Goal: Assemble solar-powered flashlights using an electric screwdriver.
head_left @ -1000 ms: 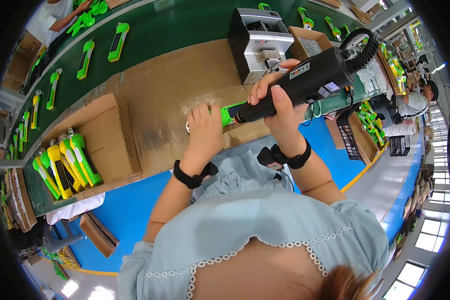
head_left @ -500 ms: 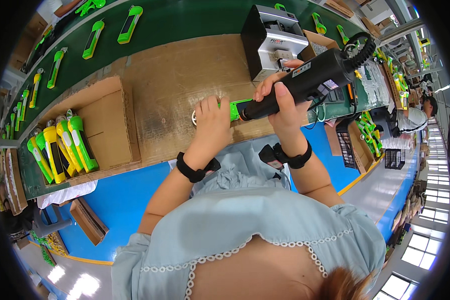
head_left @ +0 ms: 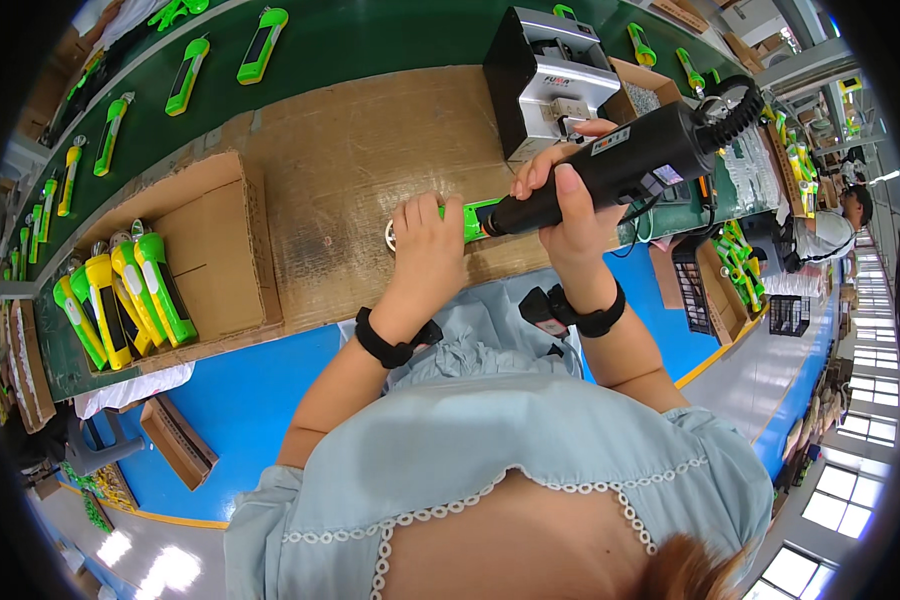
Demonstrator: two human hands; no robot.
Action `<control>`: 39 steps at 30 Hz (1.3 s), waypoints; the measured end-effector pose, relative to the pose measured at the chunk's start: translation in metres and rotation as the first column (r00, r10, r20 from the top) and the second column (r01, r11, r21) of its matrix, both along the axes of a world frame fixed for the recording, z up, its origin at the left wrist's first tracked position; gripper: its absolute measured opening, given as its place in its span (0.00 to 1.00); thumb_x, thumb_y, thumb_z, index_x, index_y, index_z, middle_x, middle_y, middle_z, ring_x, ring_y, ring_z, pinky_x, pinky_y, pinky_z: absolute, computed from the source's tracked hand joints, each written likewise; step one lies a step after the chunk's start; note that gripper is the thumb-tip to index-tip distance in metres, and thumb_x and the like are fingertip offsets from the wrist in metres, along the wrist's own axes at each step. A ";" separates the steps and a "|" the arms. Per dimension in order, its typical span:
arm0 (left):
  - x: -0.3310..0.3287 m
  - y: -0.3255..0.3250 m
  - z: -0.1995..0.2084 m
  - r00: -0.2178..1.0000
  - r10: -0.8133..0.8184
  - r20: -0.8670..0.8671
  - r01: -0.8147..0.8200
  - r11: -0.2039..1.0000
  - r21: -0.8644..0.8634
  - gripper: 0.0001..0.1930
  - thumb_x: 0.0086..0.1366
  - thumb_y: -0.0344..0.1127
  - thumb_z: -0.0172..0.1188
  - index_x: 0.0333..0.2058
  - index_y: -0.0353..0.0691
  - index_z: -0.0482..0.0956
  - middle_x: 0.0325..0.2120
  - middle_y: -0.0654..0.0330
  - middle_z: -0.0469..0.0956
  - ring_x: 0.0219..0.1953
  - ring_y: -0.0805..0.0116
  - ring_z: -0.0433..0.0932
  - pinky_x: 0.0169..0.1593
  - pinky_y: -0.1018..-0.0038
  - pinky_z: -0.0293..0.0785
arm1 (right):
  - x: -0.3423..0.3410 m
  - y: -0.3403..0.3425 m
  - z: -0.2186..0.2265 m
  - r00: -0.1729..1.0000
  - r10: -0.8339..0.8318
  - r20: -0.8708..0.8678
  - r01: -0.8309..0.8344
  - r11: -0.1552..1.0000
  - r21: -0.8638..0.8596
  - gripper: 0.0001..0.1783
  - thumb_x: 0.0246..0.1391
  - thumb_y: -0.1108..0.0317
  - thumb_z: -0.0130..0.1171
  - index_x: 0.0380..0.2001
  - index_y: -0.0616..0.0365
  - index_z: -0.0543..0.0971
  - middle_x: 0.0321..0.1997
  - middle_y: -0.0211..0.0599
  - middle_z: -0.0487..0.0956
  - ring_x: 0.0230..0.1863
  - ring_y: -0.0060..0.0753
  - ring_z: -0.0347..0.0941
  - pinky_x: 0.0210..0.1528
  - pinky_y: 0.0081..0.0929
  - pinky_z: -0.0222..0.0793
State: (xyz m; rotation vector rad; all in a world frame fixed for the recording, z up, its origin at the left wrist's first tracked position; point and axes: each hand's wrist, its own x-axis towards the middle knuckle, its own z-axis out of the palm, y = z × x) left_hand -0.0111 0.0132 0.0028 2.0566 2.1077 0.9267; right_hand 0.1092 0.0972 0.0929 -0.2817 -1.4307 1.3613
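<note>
My left hand (head_left: 428,245) is closed over a green handheld work light (head_left: 473,220), pressing it against the cardboard mat (head_left: 365,130). A round whitish end of the light shows beside my fingers; the rest of that end is covered by my hand. My right hand (head_left: 576,225) is wrapped around a thick black electric screwdriver (head_left: 630,160), tilted with its coiled cord at the upper right. The tip of the screwdriver meets the light's right part, and the exact contact point is too small to make out.
A black-and-silver screw feeder (head_left: 545,85) stands behind my right hand. On the left, a cardboard box (head_left: 255,245) holds several green and yellow work lights (head_left: 105,310). More lights lie along the green belt (head_left: 320,45) at the back. A black basket (head_left: 690,290) is lower right.
The screwdriver and my right hand have shifted very slightly to the right. My left hand stays on the work light.
</note>
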 end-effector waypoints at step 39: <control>-0.015 0.006 -0.001 0.962 -0.133 0.237 0.138 0.990 -0.003 0.22 0.52 0.32 0.55 0.47 0.38 0.69 0.41 0.51 0.70 0.48 0.53 0.67 0.53 0.61 0.57 | 0.002 0.000 0.000 1.000 0.003 -0.009 -0.003 1.000 -0.018 0.28 0.52 0.62 0.58 0.51 0.54 0.56 0.25 0.40 0.70 0.26 0.34 0.70 0.33 0.33 0.71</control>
